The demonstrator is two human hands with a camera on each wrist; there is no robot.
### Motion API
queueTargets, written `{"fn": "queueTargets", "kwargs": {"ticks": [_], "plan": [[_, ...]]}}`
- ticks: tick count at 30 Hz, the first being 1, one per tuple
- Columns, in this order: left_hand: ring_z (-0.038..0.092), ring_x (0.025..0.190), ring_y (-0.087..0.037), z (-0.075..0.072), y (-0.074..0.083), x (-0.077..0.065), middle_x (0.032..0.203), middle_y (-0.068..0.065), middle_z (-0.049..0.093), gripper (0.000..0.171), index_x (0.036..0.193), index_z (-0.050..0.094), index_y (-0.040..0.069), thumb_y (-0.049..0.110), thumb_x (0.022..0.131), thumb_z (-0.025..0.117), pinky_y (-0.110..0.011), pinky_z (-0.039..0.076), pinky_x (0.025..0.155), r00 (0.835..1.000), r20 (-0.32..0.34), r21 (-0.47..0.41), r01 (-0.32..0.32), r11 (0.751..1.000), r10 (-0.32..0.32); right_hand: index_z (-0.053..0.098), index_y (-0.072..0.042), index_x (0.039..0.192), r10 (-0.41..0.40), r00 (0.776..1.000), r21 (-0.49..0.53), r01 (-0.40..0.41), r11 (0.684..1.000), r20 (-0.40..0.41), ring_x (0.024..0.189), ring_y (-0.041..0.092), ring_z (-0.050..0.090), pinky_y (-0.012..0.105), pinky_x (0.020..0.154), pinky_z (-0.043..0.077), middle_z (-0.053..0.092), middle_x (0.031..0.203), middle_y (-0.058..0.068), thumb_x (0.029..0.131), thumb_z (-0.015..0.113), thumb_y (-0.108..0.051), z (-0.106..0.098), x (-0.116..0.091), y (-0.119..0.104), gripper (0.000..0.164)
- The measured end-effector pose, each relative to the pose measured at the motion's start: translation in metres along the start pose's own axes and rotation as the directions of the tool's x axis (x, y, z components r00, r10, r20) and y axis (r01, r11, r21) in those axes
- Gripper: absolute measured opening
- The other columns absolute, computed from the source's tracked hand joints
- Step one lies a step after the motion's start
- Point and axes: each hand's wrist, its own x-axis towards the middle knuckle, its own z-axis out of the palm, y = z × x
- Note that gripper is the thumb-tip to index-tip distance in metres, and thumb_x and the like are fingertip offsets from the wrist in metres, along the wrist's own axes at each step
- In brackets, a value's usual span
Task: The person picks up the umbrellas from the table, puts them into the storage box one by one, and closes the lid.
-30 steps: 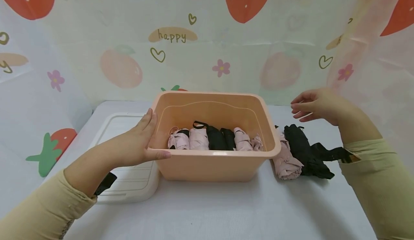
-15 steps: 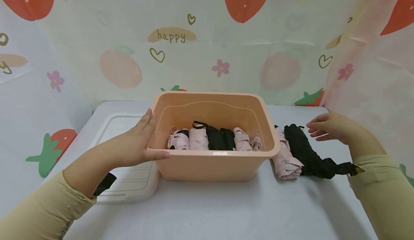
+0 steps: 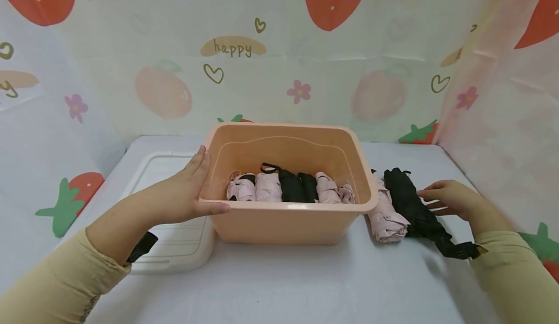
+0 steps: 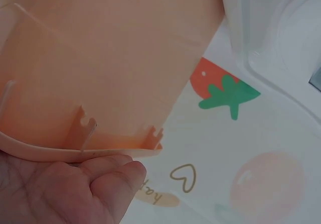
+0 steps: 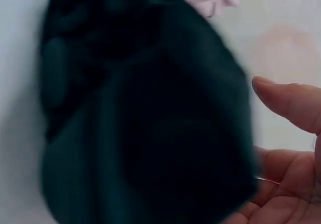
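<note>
My left hand (image 3: 185, 193) rests against the left side of a peach plastic storage bin (image 3: 279, 224), fingers straight along its wall and thumb on the front rim. In the left wrist view, fingers (image 4: 113, 181) lie just under the bin's rim. Inside stand several rolled pink and black bundles (image 3: 291, 186) that look like folded umbrellas. To the right of the bin lie a pink folded umbrella (image 3: 388, 219) and a black folded umbrella (image 3: 403, 195). My right hand (image 3: 454, 199) is right beside the black one, fingers loosely bent and thumb apart, as the right wrist view also shows.
A white lid (image 3: 174, 246) lies on the table left of the bin, partly under my left forearm. The white table (image 3: 279, 285) is backed by a sheet (image 3: 271, 86) printed with fruit. Black wrist straps (image 3: 460, 250) sit at both sleeves.
My right hand has come down from above the back right of the table to the black umbrella's right side. My left hand, the bin and the umbrellas stay where they were.
</note>
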Motion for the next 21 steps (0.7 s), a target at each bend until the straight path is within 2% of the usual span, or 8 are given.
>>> {"fn": "queueTargets", "kwargs": {"ticks": [4,7,14,21], "plan": [[-0.005,0.138,-0.031,0.000,0.000,0.000,0.149,-0.014,-0.020,0.124,0.142,-0.014,-0.002,0.080,0.070,0.045,-0.051,0.014,0.108,1.000,0.000,-0.003,-0.002,1.000,0.002,0.041,0.015,0.120,0.033,0.999,0.022,-0.033,0.999,-0.016,0.095,0.024,0.059,0.040,0.082,0.050,0.054,0.112,0.022,0.091,0.056,-0.034,0.007,0.004,0.007,0.060],[-0.006,0.139,-0.031,0.001,0.000,0.001,0.149,-0.014,-0.020,0.124,0.142,-0.014,-0.002,0.080,0.069,0.045,-0.051,0.013,0.109,1.000,0.003,-0.007,0.000,1.000,0.000,0.041,0.016,0.120,0.067,0.998,0.024,-0.067,0.997,-0.007,0.092,0.021,0.059,0.039,0.079,0.050,0.056,0.106,0.014,0.088,0.059,-0.035,0.010,0.006,0.008,0.063],[-0.005,0.139,-0.031,0.002,-0.001,0.001,0.149,-0.014,-0.020,0.124,0.142,-0.014,-0.002,0.080,0.069,0.045,-0.051,0.014,0.108,1.000,-0.003,-0.005,-0.006,1.000,0.006,0.033,0.019,0.125,0.131,0.991,-0.001,-0.131,0.991,-0.001,0.096,0.027,0.056,0.038,0.078,0.050,0.051,0.111,0.021,0.085,0.062,-0.041,0.012,0.007,0.007,0.078],[-0.005,0.139,-0.030,0.001,-0.001,0.002,0.149,-0.014,-0.020,0.124,0.142,-0.014,-0.001,0.080,0.069,0.044,-0.050,0.014,0.109,1.000,-0.002,-0.001,-0.002,1.000,0.002,0.030,0.019,0.126,0.142,0.990,-0.009,-0.142,0.990,0.013,0.102,0.032,0.052,0.043,0.083,0.047,0.045,0.117,0.027,0.085,0.061,-0.042,0.014,0.011,0.006,0.080]]}}
